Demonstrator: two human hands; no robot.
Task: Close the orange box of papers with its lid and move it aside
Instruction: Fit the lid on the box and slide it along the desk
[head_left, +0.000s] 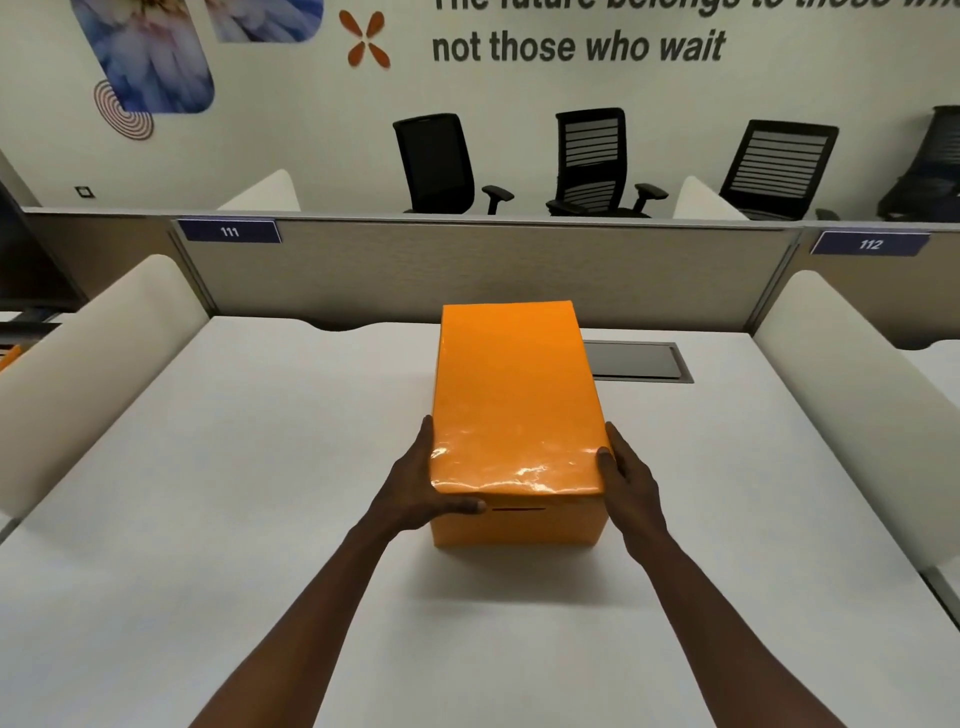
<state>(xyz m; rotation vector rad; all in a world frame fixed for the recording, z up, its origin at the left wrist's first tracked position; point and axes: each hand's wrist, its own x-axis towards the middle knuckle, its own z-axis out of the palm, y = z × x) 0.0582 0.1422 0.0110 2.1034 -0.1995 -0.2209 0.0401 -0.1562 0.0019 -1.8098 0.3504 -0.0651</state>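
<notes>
Bare table (270, 467) lies open left and right of the orange box (514, 395); padded dividers (104, 353) wall both edges, partition (488, 270) behind.

Bright, even overhead office light, white glare patches on the glossy lid (514, 400) near its front edge, soft faint shadows on the desk (260, 467), wide-angle bowing toward the frame edges — wall lettering slightly soft

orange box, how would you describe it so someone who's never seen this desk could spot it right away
Start at the wide white desk bounded by the beige partition wall with number tags. Near its middle stands the tall rectangular orange box, capped by a glossy orange lid, with the left hand and right hand pressed against its near sides. It is the only orange thing on the desk, beside a flat dark hatch.
</notes>
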